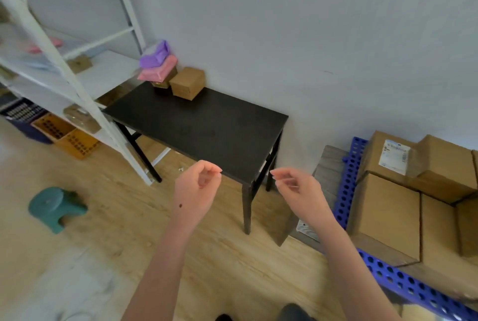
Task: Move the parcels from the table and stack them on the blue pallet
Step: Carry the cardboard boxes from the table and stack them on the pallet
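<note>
A black table (207, 126) stands against the wall. At its far left corner sit a brown cardboard parcel (187, 83), a dark box (161, 85), a pink soft parcel (159, 69) on that box and a purple soft parcel (155, 56) on top. The blue pallet (348, 181) lies on the floor at the right, with several cardboard boxes (388, 209) stacked on it. My left hand (199, 186) and my right hand (294, 183) hover in front of the table's near edge, fingers loosely curled, holding nothing.
A white metal shelf rack (64, 67) stands left of the table with crates (67, 137) beneath it. A teal plastic stool (55, 205) sits on the wooden floor at the left. A grey board (328, 165) lies between table and pallet.
</note>
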